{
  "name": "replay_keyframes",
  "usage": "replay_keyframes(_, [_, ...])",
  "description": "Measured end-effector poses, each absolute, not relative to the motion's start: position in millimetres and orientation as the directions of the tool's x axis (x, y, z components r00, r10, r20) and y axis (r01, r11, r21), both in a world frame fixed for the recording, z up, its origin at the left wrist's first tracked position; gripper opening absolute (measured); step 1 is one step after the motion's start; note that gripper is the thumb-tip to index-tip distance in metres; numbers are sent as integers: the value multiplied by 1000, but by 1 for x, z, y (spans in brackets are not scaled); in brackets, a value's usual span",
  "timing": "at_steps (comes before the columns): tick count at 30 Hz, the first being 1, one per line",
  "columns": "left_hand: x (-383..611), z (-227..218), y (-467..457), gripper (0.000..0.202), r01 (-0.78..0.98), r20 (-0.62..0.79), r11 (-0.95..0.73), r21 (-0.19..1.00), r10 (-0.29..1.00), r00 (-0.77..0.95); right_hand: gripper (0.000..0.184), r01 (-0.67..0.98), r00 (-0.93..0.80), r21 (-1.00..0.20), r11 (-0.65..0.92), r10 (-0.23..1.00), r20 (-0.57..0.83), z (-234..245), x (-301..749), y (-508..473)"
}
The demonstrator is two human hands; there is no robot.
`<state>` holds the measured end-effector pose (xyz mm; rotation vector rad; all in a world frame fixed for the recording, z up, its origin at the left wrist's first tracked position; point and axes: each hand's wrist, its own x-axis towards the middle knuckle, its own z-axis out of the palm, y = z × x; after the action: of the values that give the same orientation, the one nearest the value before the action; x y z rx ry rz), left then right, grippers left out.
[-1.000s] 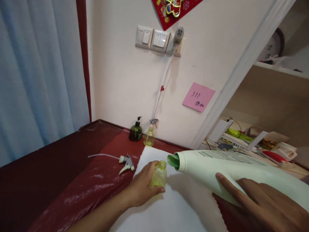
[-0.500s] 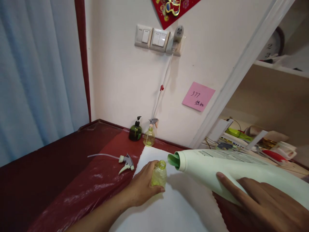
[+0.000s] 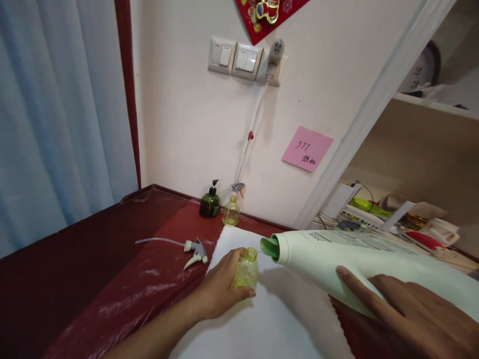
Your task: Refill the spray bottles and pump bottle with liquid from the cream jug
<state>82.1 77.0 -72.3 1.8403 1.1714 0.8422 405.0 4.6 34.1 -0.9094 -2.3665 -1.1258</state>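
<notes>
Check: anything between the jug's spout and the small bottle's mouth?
Nothing visible. The spout of the jug sits right beside the open mouth of the small bottle. The left hand holds it lower down; the spray head lies well left.

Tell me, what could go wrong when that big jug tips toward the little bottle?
The green spout of the big white jug looks wider than the mouth of the little bottle, so liquid could miss and soak the white sheet. The left hand wraps the bottle right beside the spout, so a spill might run over it. The right hand holds the jug far back from the spout, so aiming may wobble.
</notes>
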Motion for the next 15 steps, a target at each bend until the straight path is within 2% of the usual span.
replay_keyframes(4, [82,-72,76,75,402,126,-275,874,925,359,53,685,-727,568,456,367,581,36,402,4])
replay_keyframes(15, [82,-71,77,76,413,116,-276,868,921,371,53,684,-729,570,455,385,566,36,403,3])
